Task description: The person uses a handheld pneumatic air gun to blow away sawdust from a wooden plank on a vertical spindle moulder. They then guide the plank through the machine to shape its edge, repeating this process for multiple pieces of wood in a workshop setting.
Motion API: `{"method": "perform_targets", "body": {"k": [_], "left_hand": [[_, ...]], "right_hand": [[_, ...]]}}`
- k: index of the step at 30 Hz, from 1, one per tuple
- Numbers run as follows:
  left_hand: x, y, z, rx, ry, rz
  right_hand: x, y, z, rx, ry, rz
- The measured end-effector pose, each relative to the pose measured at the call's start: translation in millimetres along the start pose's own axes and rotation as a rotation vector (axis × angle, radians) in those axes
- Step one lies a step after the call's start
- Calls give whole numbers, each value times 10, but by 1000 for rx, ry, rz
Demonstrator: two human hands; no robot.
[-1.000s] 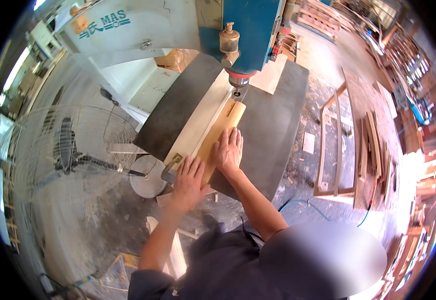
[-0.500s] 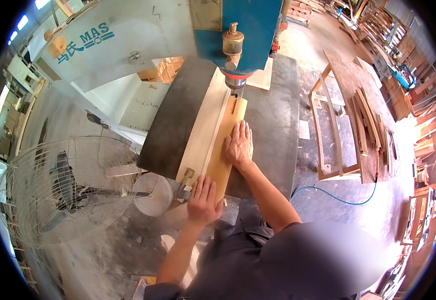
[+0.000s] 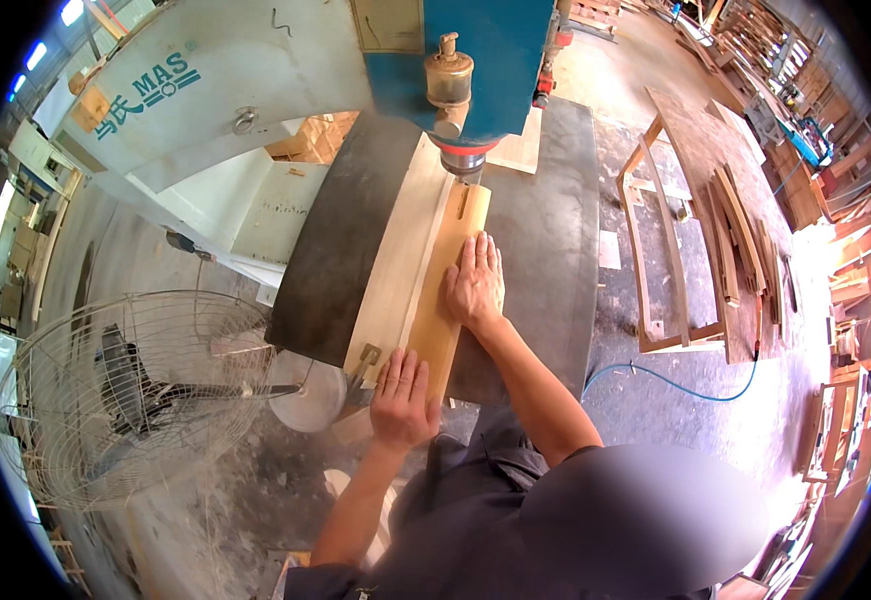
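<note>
- Two hands, head view: left hand point(image 3: 405, 402) and right hand point(image 3: 476, 287) flat, fingers extended, on smooth slotted wooden board point(image 3: 436, 300).
- Board: atop dark metal table point(image 3: 546, 250).
- Left of table: grey-painted machine body point(image 3: 246, 60), teal lettering point(image 3: 149, 97).

Got workpiece point(image 3: 438, 318) lying lengthwise on machine table point(image 3: 546, 250), guide board point(image 3: 394, 265) snug along its left side. Clamp point(image 3: 369, 357) sits at guide board's near end. I've got left hand point(image 3: 404, 408) at near end too, just right of clamp; right hand point(image 3: 476, 288) on workpiece, farther up. Spindle point(image 3: 464, 160) at workpiece's far end. Loose board point(image 3: 521, 150) on table, right of spindle. Machine body point(image 3: 226, 80) far left, fan point(image 3: 136, 385) near left. Off right I see bench point(image 3: 678, 150), wood strips point(image 3: 743, 240) on top, hose point(image 3: 676, 393) on floor by near end.
</note>
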State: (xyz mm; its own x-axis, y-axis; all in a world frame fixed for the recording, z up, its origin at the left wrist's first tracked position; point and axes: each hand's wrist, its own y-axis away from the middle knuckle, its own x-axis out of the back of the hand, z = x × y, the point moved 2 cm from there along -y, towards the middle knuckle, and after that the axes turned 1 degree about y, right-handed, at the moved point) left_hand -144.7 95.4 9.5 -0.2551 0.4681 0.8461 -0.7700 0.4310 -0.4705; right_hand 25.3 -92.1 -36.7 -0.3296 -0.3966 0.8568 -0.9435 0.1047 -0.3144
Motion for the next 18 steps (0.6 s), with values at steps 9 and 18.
{"method": "perform_targets", "body": {"k": [9,18], "left_hand": [[-28,-87,2,29,8,4],[-83,-129,1,54,-53,-14]], "right_hand": [[-4,-84,35,20,-7,25],[-30,-159,86,31,5,37]]}}
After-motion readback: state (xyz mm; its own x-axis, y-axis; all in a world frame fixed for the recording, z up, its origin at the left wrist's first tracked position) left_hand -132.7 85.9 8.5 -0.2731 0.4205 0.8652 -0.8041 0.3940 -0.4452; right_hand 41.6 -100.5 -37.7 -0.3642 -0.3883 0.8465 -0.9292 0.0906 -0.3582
